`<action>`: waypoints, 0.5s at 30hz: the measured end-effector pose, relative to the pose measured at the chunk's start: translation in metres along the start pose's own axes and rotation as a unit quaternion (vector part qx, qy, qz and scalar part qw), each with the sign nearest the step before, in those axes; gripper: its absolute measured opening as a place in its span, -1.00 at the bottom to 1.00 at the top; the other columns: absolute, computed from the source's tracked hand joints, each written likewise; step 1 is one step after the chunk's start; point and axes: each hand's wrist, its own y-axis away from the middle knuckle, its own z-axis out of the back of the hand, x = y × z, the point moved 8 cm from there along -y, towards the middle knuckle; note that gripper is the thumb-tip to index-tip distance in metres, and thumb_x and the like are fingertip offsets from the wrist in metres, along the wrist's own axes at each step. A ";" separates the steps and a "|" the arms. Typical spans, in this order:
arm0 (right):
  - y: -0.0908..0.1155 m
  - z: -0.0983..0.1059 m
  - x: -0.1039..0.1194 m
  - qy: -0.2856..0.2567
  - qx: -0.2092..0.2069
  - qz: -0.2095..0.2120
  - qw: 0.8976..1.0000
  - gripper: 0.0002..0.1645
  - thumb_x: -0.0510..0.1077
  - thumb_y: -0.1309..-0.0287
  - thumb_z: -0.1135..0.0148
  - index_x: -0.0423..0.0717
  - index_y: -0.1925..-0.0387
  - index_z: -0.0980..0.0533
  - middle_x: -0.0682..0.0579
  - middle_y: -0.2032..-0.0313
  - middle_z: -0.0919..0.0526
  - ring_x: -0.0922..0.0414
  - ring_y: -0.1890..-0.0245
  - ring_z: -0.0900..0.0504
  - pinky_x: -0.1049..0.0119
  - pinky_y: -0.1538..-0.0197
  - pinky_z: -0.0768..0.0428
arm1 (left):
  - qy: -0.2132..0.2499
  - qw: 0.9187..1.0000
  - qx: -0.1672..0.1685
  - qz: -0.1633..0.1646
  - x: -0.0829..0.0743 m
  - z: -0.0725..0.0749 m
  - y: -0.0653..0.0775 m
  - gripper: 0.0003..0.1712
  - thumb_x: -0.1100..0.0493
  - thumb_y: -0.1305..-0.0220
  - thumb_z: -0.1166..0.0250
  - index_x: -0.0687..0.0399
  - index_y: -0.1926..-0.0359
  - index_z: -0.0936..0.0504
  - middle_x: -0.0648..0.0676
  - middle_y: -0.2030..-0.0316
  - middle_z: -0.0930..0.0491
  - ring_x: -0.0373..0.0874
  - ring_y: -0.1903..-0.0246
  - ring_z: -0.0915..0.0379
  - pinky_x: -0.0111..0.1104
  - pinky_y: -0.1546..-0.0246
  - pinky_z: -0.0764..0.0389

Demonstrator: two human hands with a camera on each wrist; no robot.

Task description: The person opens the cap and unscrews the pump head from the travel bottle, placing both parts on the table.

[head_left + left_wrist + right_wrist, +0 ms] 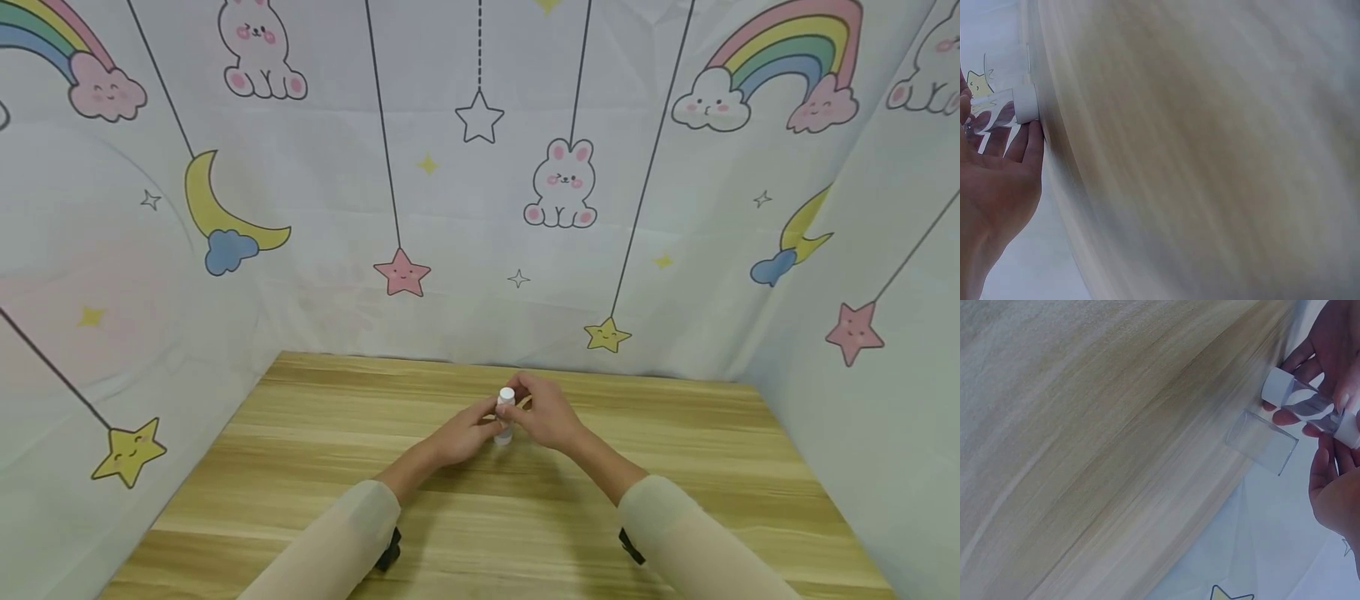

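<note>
A slim clear tube with a white cap at each end, which looks like a small hourglass [505,417], stands upright near the far side of the table. My left hand [462,432] holds its lower part from the left, and in the left wrist view the fingers [1034,147] reach round to the bottom cap. From the right, my right hand [545,412] pinches it near the top cap. In the right wrist view, both hands surround the hourglass [1310,403], and a clear see-through piece [1264,444] sits on the table beside it.
The wood-grain table [465,533] ends at a white cloth backdrop [480,325] printed with stars, rabbits and rainbows. The cloth also hangs along the left and right sides. A dark strap [388,550] shows under the left sleeve, and a similar one under the right.
</note>
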 end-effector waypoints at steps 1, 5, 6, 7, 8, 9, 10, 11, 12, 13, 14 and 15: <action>0.000 0.000 0.000 -0.001 -0.001 -0.003 1.000 -0.82 -0.13 -0.38 -0.46 -0.04 0.09 -0.61 0.14 0.21 -0.69 0.17 0.13 -0.64 0.26 0.09 -0.70 | 0.001 1.000 0.001 -0.001 0.000 0.000 0.000 -0.37 -0.11 -0.71 -0.01 -0.21 -0.67 -0.20 0.04 -0.57 -0.27 0.08 -0.52 -0.25 0.07 -0.45 -0.38; -0.001 0.001 -0.001 -0.004 -0.001 -0.011 1.000 -0.82 -0.14 -0.36 -0.47 -0.02 0.09 -0.62 0.15 0.22 -0.69 0.18 0.13 -0.64 0.25 0.08 -0.70 | -0.003 1.000 0.000 0.001 0.001 0.000 -0.001 -0.37 -0.11 -0.70 -0.02 -0.22 -0.66 -0.21 0.03 -0.57 -0.28 0.06 -0.51 -0.25 0.05 -0.45 -0.39; -0.002 0.001 -0.002 -0.004 0.000 -0.013 1.000 -0.82 -0.14 -0.36 -0.47 -0.01 0.08 -0.62 0.16 0.22 -0.69 0.18 0.13 -0.64 0.25 0.08 -0.70 | -0.005 1.000 -0.001 0.002 0.001 0.000 -0.001 -0.37 -0.11 -0.70 -0.02 -0.22 -0.66 -0.22 0.02 -0.57 -0.28 0.06 -0.51 -0.26 0.04 -0.45 -0.39; -0.002 0.001 -0.002 -0.005 0.001 -0.014 1.000 -0.82 -0.14 -0.36 -0.47 -0.01 0.08 -0.63 0.16 0.21 -0.69 0.18 0.13 -0.64 0.25 0.07 -0.70 | -0.006 1.000 -0.001 0.003 0.001 0.000 -0.001 -0.37 -0.12 -0.70 -0.03 -0.22 -0.65 -0.22 0.02 -0.57 -0.29 0.06 -0.51 -0.26 0.04 -0.45 -0.39; -0.002 0.000 -0.002 -0.006 0.002 -0.013 1.000 -0.82 -0.15 -0.36 -0.47 -0.01 0.08 -0.63 0.16 0.21 -0.69 0.18 0.12 -0.64 0.24 0.07 -0.70 | -0.007 1.000 -0.002 0.004 0.000 0.000 -0.001 -0.38 -0.12 -0.70 -0.03 -0.21 -0.65 -0.23 0.01 -0.56 -0.29 0.06 -0.51 -0.27 0.03 -0.45 -0.39; -0.002 0.000 -0.002 -0.007 0.002 -0.012 1.000 -0.82 -0.15 -0.36 -0.47 -0.01 0.07 -0.63 0.16 0.20 -0.70 0.18 0.11 -0.65 0.24 0.07 -0.70 | -0.008 1.000 -0.003 0.005 0.000 0.001 0.000 -0.38 -0.12 -0.70 -0.03 -0.21 -0.65 -0.24 0.02 -0.56 -0.29 0.06 -0.50 -0.27 0.04 -0.45 -0.40; -0.003 0.000 -0.002 -0.007 0.002 -0.012 1.000 -0.82 -0.15 -0.36 -0.47 -0.01 0.07 -0.63 0.16 0.20 -0.70 0.18 0.11 -0.65 0.24 0.06 -0.70 | -0.007 1.000 -0.004 0.006 0.000 0.001 0.000 -0.38 -0.11 -0.70 -0.03 -0.20 -0.65 -0.24 0.01 -0.56 -0.29 0.07 -0.50 -0.28 0.04 -0.45 -0.40; -0.003 0.000 -0.003 -0.007 0.003 -0.011 1.000 -0.81 -0.15 -0.36 -0.47 -0.02 0.07 -0.63 0.15 0.20 -0.70 0.18 0.11 -0.65 0.24 0.06 -0.70 | -0.008 1.000 -0.004 0.007 0.000 0.001 0.000 -0.38 -0.11 -0.70 -0.02 -0.19 -0.65 -0.24 0.02 -0.56 -0.30 0.07 -0.50 -0.28 0.03 -0.44 -0.40; -0.003 0.000 -0.003 -0.006 0.003 -0.011 1.000 -0.81 -0.15 -0.36 -0.47 -0.02 0.07 -0.63 0.15 0.19 -0.70 0.18 0.10 -0.65 0.24 0.06 -0.70 | -0.008 1.000 -0.004 0.007 0.000 0.001 0.000 -0.38 -0.11 -0.70 -0.02 -0.18 -0.64 -0.25 0.02 -0.56 -0.30 0.07 -0.50 -0.28 0.03 -0.45 -0.40; -0.003 0.000 -0.003 -0.006 0.004 -0.011 1.000 -0.81 -0.15 -0.36 -0.47 -0.02 0.07 -0.63 0.15 0.19 -0.70 0.18 0.10 -0.65 0.23 0.05 -0.70 | -0.008 1.000 -0.005 0.007 0.000 0.001 0.000 -0.38 -0.10 -0.70 -0.02 -0.17 -0.64 -0.25 0.03 -0.55 -0.31 0.07 -0.50 -0.28 0.04 -0.45 -0.40; -0.003 0.000 -0.003 -0.005 0.004 -0.012 1.000 -0.81 -0.15 -0.36 -0.47 -0.02 0.07 -0.63 0.15 0.19 -0.70 0.17 0.10 -0.65 0.23 0.05 -0.70 | -0.008 1.000 -0.005 0.007 0.000 0.001 0.000 -0.38 -0.10 -0.70 -0.02 -0.17 -0.64 -0.25 0.03 -0.55 -0.31 0.07 -0.50 -0.28 0.03 -0.45 -0.40; -0.002 0.000 -0.003 -0.004 0.005 -0.013 1.000 -0.81 -0.14 -0.36 -0.47 -0.02 0.07 -0.63 0.15 0.19 -0.70 0.17 0.10 -0.65 0.23 0.05 -0.70 | -0.008 1.000 -0.005 0.008 0.000 0.001 0.000 -0.38 -0.10 -0.70 -0.02 -0.18 -0.64 -0.25 0.03 -0.55 -0.31 0.07 -0.50 -0.28 0.04 -0.45 -0.40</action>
